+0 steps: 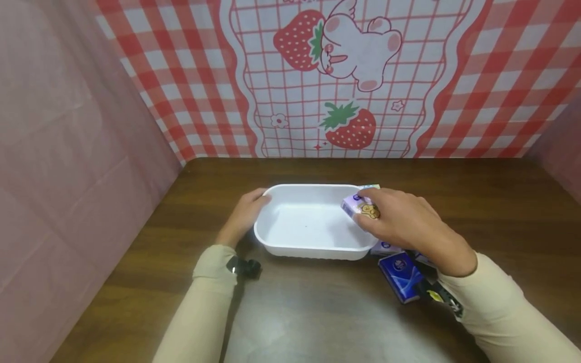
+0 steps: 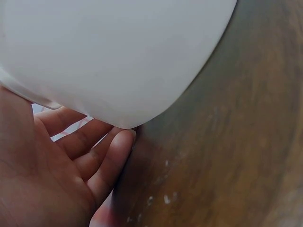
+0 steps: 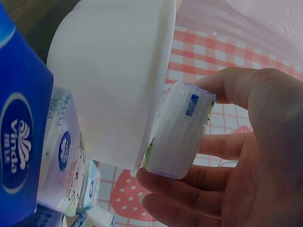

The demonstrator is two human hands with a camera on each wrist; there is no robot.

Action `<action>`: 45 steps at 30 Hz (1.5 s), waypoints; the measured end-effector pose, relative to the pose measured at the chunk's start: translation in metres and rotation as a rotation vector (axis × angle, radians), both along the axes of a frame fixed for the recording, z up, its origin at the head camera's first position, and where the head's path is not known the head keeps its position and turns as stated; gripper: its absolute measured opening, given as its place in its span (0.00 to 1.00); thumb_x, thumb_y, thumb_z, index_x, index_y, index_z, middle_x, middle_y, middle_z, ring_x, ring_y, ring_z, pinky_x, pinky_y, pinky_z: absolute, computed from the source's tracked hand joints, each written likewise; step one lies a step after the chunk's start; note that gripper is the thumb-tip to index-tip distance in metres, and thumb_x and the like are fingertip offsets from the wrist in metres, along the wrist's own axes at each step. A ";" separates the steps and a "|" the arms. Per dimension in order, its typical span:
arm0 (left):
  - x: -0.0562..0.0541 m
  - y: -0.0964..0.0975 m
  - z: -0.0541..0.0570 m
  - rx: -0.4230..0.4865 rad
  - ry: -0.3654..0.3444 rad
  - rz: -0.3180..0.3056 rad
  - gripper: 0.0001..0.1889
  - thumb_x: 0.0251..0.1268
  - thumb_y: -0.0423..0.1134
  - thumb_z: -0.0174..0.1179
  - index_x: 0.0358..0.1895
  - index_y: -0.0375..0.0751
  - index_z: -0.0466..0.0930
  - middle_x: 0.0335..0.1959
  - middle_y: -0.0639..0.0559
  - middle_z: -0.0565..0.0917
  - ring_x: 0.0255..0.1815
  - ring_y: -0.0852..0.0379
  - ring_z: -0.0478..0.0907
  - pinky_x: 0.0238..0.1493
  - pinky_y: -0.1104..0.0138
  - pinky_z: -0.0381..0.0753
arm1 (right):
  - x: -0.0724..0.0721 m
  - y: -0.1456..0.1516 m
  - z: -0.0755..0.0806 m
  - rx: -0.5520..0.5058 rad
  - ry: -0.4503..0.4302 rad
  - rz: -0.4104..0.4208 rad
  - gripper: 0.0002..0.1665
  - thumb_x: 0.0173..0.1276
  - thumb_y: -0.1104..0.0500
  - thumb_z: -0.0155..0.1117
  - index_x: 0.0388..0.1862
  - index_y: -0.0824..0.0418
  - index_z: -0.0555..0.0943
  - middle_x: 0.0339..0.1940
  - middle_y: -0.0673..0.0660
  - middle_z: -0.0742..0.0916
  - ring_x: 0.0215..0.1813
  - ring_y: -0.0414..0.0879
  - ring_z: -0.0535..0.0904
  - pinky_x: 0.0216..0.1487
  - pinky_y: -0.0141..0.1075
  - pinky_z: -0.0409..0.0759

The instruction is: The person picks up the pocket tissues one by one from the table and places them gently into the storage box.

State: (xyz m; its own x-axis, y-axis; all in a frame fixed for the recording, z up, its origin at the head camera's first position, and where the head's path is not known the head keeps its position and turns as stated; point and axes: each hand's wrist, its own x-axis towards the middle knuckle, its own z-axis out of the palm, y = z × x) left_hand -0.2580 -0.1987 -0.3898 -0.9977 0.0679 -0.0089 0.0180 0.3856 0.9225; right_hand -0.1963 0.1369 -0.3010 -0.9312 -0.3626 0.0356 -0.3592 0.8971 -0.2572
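Note:
A white plastic basin (image 1: pixel 306 227) stands on the table. My left hand (image 1: pixel 247 214) grips its left end, the thumb at the rim and the other fingers against the outer wall in the left wrist view. My right hand (image 1: pixel 401 217) pinches a small pale purple tissue pack (image 1: pixel 351 205) between thumb and fingers. That pack is tilted over the basin's right rim, and its end face shows in the right wrist view. Beneath the right forearm lies a blue tissue pack (image 1: pixel 401 276). Another purple tissue pack (image 3: pixel 64 156) stands beside the basin, partly hidden by my hand in the head view.
Several more tissue packs are bunched at the basin's right side; one light-coloured pack (image 3: pixel 89 187) shows behind the purple one. The brown wooden table (image 1: pixel 190 302) meets a red checked cloth (image 1: pixel 190 91) at the back. A pink sheet (image 1: pixel 81 151) hangs on the left.

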 end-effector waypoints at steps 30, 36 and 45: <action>-0.002 0.003 0.002 0.007 0.013 -0.006 0.21 0.77 0.45 0.51 0.64 0.39 0.77 0.53 0.42 0.83 0.47 0.48 0.81 0.47 0.59 0.83 | -0.004 -0.013 -0.020 -0.015 0.152 0.328 0.29 0.65 0.46 0.67 0.61 0.60 0.81 0.52 0.56 0.88 0.48 0.51 0.84 0.52 0.54 0.79; -0.001 0.001 0.000 -0.003 0.001 0.006 0.20 0.77 0.46 0.51 0.64 0.40 0.77 0.53 0.42 0.83 0.47 0.48 0.81 0.47 0.59 0.82 | -0.002 -0.017 -0.023 0.005 0.157 0.357 0.29 0.67 0.45 0.66 0.61 0.59 0.81 0.52 0.56 0.88 0.51 0.52 0.84 0.54 0.56 0.77; 0.000 -0.001 -0.001 0.009 0.003 0.007 0.20 0.77 0.45 0.51 0.63 0.39 0.78 0.52 0.43 0.83 0.46 0.48 0.82 0.46 0.59 0.83 | 0.001 -0.019 -0.023 0.037 0.127 0.345 0.30 0.68 0.44 0.64 0.64 0.59 0.80 0.54 0.57 0.87 0.54 0.56 0.83 0.56 0.63 0.72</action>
State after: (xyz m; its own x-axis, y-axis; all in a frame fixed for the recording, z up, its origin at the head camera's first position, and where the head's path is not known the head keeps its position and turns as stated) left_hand -0.2580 -0.1996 -0.3904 -0.9981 0.0612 -0.0050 0.0184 0.3770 0.9260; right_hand -0.1956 0.1177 -0.3242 -0.7430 -0.6577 0.1241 -0.6691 0.7256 -0.1606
